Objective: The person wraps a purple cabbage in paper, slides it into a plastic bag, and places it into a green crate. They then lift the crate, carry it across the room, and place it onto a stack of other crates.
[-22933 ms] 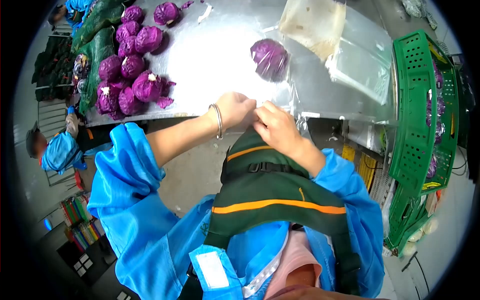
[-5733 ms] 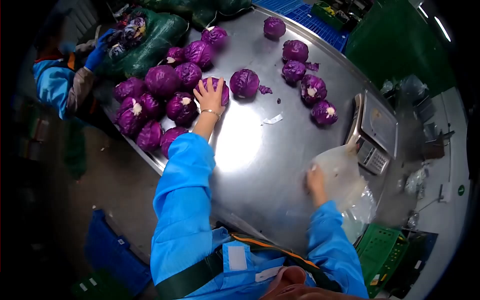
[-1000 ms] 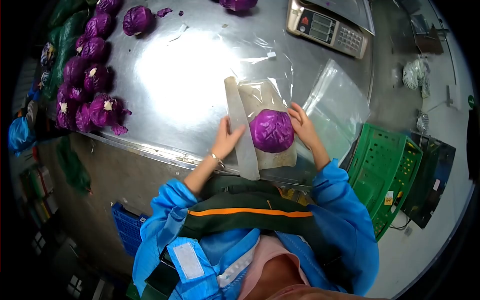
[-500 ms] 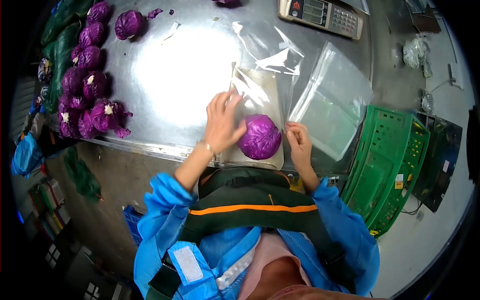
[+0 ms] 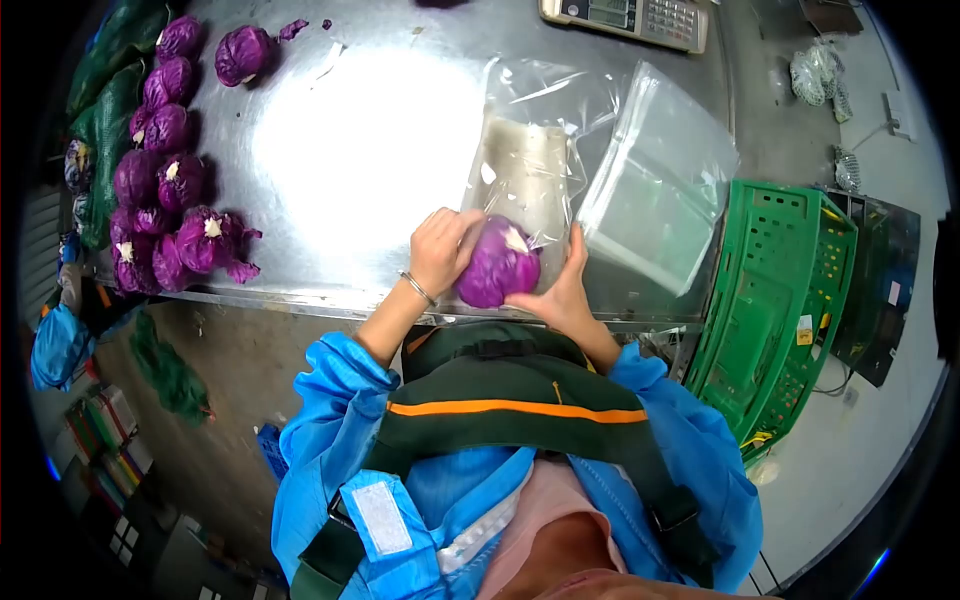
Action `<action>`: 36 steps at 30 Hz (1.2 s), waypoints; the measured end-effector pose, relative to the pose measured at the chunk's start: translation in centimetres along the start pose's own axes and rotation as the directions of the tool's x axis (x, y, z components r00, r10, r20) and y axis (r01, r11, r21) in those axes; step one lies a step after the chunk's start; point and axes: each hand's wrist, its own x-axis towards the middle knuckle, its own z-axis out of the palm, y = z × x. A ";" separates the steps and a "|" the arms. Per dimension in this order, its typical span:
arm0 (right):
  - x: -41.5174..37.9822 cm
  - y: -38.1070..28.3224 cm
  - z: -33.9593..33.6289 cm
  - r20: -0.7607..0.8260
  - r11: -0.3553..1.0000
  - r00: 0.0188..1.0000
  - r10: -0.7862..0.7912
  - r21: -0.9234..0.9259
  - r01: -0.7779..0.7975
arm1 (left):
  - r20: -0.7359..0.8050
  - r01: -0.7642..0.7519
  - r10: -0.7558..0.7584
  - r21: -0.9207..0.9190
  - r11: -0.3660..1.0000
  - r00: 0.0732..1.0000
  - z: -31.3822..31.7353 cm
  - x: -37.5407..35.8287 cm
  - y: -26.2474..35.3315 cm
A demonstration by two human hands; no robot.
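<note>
A round red cabbage (image 5: 492,275) sits at the table's near edge, its pale cut stem facing up and away from me. Beyond it a clear plastic bag (image 5: 545,92) spreads flat over a beige board (image 5: 525,165), its near end at the cabbage. My left hand (image 5: 437,250) is closed at the cabbage's left side, its curled fingers by the bag's edge; what they pinch is partly hidden. Against the right side, my right hand (image 5: 562,298) cups the cabbage, with the thumb at its near side and the fingers reaching up along the bag.
A stack of clear bags (image 5: 660,185) lies on the right of the metal table (image 5: 330,150). Several red cabbages (image 5: 182,180) line the left, beside green mesh sacks (image 5: 112,130). A scale (image 5: 635,20) stands at the back, and green crates (image 5: 765,310) at the right.
The cabbage has turned so that its stem shows, and has shifted slightly left. My right hand has gone from pinching the bag's edge to cupping the cabbage. My left hand has closed in beside it.
</note>
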 end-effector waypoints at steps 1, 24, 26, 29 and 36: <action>1.1 -0.8 0.5 -0.052 0.990 0.997 0.064 0.127 -0.057 | -0.015 -0.001 0.002 0.016 1.000 1.000 -0.1 0.3 -0.4; 0.4 -0.8 1.3 0.390 0.182 0.716 0.579 0.794 -0.580 | 0.012 -0.227 0.230 -0.121 0.966 0.973 -1.8 -3.3 3.7; -1.3 -2.3 -0.3 0.379 0.313 0.640 0.669 0.637 -0.705 | 0.033 -0.261 0.268 -0.145 0.955 0.963 -2.6 -4.2 4.1; -3.8 1.8 0.4 0.392 0.496 0.666 0.634 0.455 -0.740 | 0.153 -0.290 0.311 -0.141 0.946 0.938 -3.2 -5.4 3.7; -2.1 -1.1 1.1 -0.100 0.843 0.963 0.251 0.512 -0.167 | 0.536 0.784 -0.575 -0.472 0.403 0.619 -3.5 -5.5 -2.1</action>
